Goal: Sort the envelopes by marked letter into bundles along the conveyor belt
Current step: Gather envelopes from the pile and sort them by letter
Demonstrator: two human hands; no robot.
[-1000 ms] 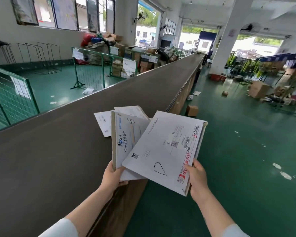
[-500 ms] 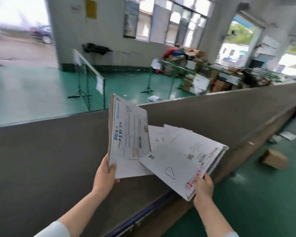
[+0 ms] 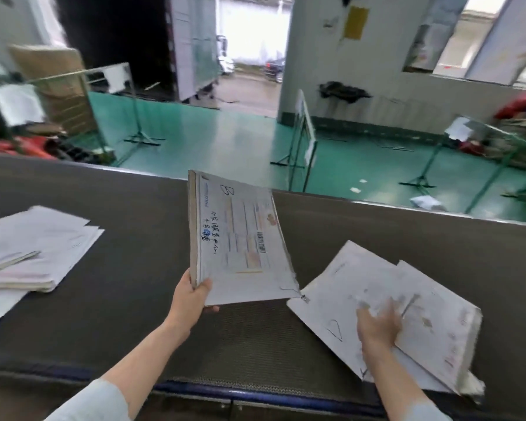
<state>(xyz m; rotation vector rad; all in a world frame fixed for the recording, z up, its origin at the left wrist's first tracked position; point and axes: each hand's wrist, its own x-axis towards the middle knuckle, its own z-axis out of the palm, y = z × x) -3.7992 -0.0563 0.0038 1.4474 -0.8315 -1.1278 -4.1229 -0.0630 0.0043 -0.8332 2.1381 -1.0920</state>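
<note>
I see my left hand (image 3: 192, 296) gripping a stack (image 3: 240, 244) of envelopes by its lower left corner, thumb on the front, held tilted above the belt (image 3: 134, 268). The front envelope carries a handwritten B near its top. Half a second ago my right hand (image 3: 377, 326) pinched the envelope marked D up in the air beside that stack. Now the D envelope (image 3: 325, 308) lies flat on the belt at the right, near the front edge, with another envelope (image 3: 438, 317) overlapping it. My right hand rests on them, fingers spread and straight, gripping nothing, though it is blurred. The view has swung left since then, and a further pile (image 3: 34, 244) of envelopes now shows on the belt at the far left, well apart from the D envelope
</note>
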